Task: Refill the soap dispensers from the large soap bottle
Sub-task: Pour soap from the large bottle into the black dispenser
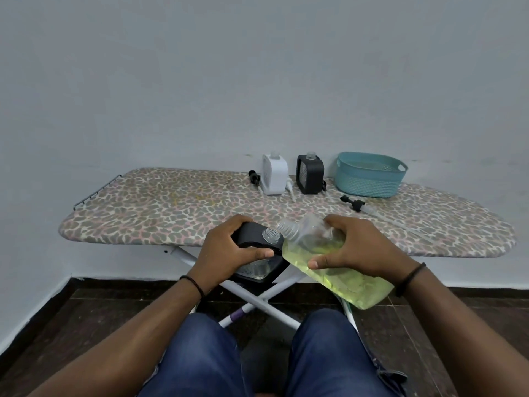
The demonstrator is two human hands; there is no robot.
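My left hand (226, 247) grips a black soap dispenser (257, 239) at the near edge of the ironing board, its clear threaded neck uncapped. My right hand (355, 247) holds the large clear soap bottle (337, 267), which has yellow-green liquid in it. The bottle is tilted left, and its open threaded mouth almost touches the dispenser's neck. At the back of the board stand a white dispenser (274, 174) and a second black dispenser (310, 175), both uncapped.
The ironing board (160, 207) has a leopard-print cover and stands against a grey wall. A teal basket (370, 174) sits at the back right. A black pump head (355, 204) lies near the basket, another (254, 176) left of the white dispenser. My knees are below.
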